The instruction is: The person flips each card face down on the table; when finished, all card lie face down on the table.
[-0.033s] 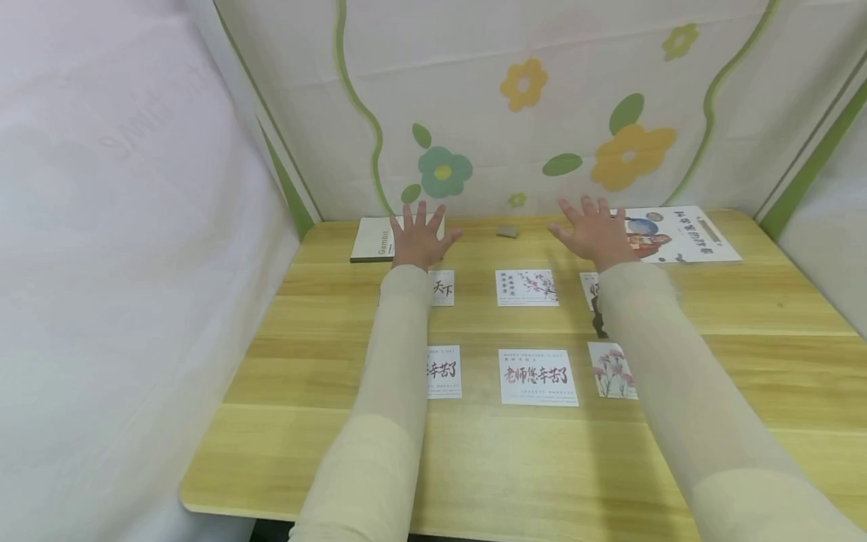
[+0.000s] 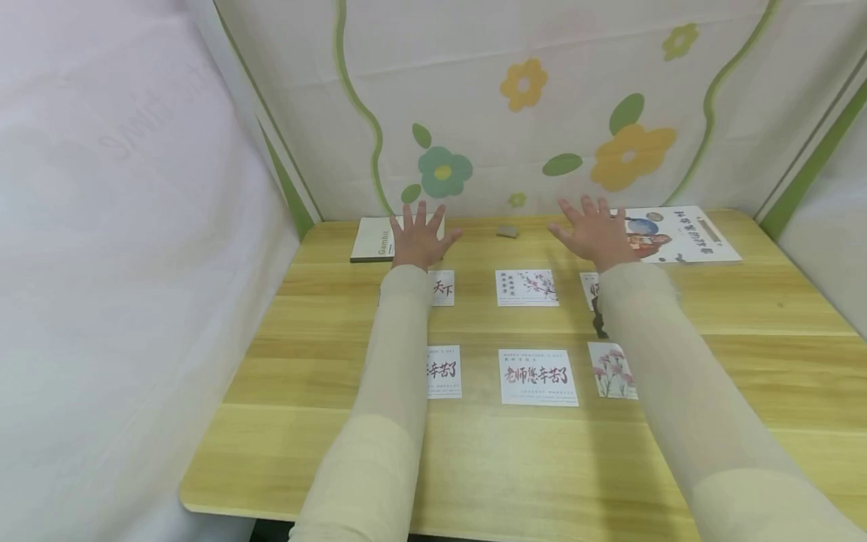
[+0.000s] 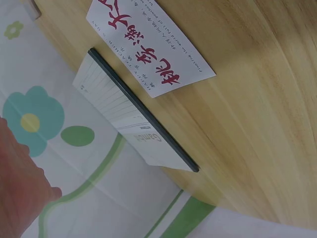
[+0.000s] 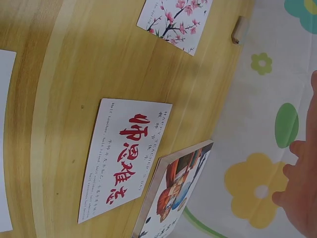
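Observation:
My left hand point(image 2: 418, 239) is held out with fingers spread, overlapping a white notepad point(image 2: 369, 237) marked "Gambit" in the head view. Nothing is in its grip. My right hand point(image 2: 596, 232), likewise empty and spread, overlaps the left end of a picture book point(image 2: 701, 237). In the left wrist view, a card with red writing point(image 3: 148, 54) lies beside the dark-edged notepad. The right wrist view has another red-lettered card point(image 4: 124, 153) next to the book; my sleeves partly hide both cards from the head camera.
Between the arms lie a blossom card point(image 2: 527, 287) and a red-lettered card point(image 2: 538, 376). Sleeves partly cover a lower left card point(image 2: 445, 373) and a pink flower card point(image 2: 612, 369). A small grey-brown block point(image 2: 507, 231) sits near the back edge, before a flowered curtain point(image 2: 474, 98).

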Demonstrator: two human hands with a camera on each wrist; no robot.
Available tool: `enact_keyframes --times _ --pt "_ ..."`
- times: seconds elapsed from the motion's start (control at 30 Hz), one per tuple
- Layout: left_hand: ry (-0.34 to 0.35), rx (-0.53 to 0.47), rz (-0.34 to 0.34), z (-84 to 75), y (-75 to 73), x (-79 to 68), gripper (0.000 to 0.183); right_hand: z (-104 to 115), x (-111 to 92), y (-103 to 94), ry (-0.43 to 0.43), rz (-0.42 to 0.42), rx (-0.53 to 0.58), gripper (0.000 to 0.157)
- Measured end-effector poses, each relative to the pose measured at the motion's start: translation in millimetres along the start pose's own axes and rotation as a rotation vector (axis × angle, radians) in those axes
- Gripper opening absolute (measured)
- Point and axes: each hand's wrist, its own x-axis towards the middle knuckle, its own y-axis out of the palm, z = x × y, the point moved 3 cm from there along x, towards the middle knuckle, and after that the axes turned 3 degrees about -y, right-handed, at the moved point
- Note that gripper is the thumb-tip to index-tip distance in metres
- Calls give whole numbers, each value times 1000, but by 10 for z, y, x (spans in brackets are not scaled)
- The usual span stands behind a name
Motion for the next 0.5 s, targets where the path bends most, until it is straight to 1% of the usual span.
enact_keyframes --times 0.17,0.37,0.5 --pt "1 -18 2 0 -8 -12 73 -48 18 26 2 6 -4 69" --pt "0 -15 -2 1 -25 1 72 -89 61 42 9 6 -6 71" --pt "5 -26 -10 -11 -2 3 71 -119 65 74 10 13 8 72"
